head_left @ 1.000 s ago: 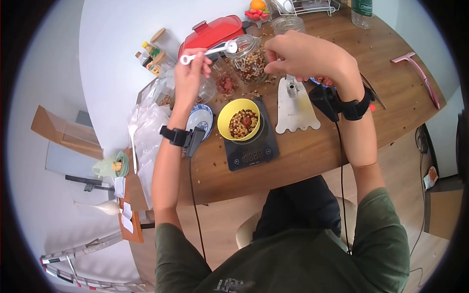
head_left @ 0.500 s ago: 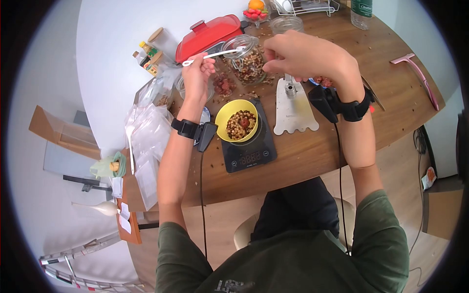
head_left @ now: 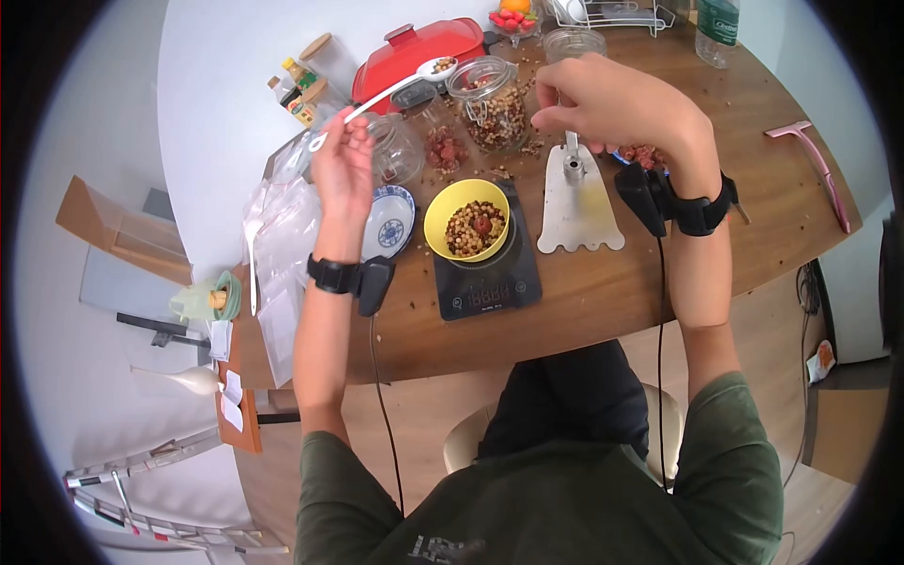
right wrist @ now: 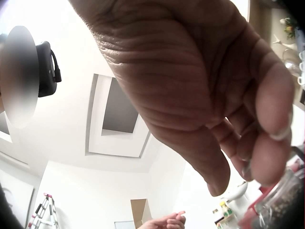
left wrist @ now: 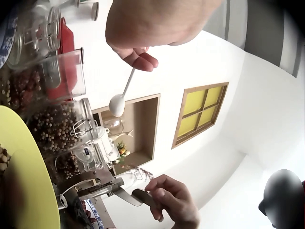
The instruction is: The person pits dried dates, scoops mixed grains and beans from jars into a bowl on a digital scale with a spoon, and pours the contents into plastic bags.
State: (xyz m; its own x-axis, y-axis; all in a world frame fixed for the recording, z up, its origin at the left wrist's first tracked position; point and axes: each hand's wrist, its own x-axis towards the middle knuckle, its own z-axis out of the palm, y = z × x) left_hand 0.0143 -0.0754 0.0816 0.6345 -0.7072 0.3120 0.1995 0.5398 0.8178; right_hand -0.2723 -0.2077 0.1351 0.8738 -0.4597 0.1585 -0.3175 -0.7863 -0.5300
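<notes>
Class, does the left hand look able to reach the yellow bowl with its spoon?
Probably yes: the left hand holds the white spoon off to one side, the yellow bowl is uncovered, and the right hand is away on the other side.

A pink plastic squeegee (head_left: 825, 176) lies by the right edge of the brown wooden table (head_left: 767, 141). A clear plastic bottle with a green label (head_left: 718, 33) stands toward the far right edge, near a white wire rack (head_left: 617, 16). A red lidded cooker (head_left: 414, 58) sits toward the far left edge.
</notes>
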